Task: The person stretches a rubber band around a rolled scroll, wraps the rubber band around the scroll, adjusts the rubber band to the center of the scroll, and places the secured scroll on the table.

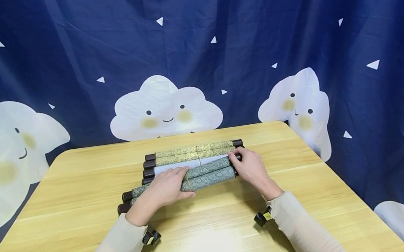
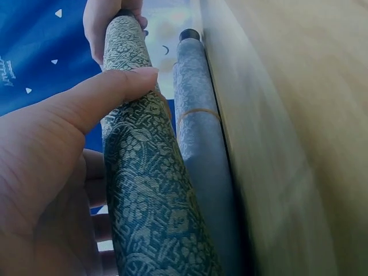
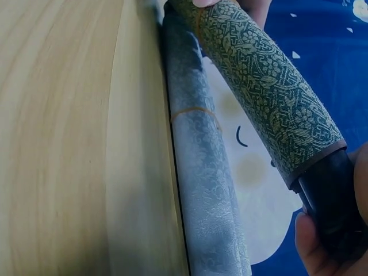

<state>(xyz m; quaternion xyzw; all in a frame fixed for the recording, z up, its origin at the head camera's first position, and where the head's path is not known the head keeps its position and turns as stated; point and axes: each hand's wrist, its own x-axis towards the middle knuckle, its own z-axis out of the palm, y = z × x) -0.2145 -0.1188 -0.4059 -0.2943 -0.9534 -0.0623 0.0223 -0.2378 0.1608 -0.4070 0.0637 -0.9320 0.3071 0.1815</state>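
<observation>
A pair of green brocade scrolls (image 1: 209,178) with dark end knobs is bound by a rubber band and lies aslant in the head view. My left hand (image 1: 169,185) grips the pair near its middle, thumb on the near side. At the right end, my right hand (image 1: 249,165) holds a dark knob (image 3: 328,195) between thumb and fingers. In both wrist views, the green pair is raised off the table. Just behind it on the table lies a pale blue-grey scroll bundle (image 2: 201,132) with a rubber band around it. Part of that bundle is hidden under the green scrolls.
Farther back, a yellow-gold scroll pair (image 1: 177,155) with a band lies alongside the pale bundle. Everything rests on a light wooden table (image 1: 89,237). Behind the table's back edge hangs a dark blue curtain (image 1: 188,44) with cloud prints.
</observation>
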